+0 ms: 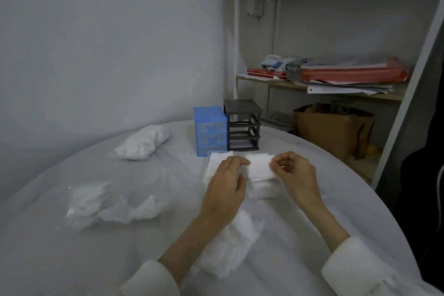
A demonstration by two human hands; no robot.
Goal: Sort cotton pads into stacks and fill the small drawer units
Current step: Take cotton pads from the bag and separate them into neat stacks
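Note:
A white square cotton pad (260, 166) is held flat between both hands above a stack of pads (264, 188). My left hand (225, 190) pinches its left edge and my right hand (296, 173) pinches its right edge. A clear drawer (211, 163) holding pads lies just left of the stack, partly hidden by my left hand. A loose heap of pads (230, 247) lies under my left forearm. The blue drawer unit (210, 131) stands behind with three drawers in. The grey drawer frame (243, 125) beside it has its slots without drawers.
Two plastic bags of cotton pads lie on the white-covered round table: one at the far left (144, 142), one at the near left (108, 202). Behind the table stand a shelf with papers (336, 77) and a brown paper bag (334, 127).

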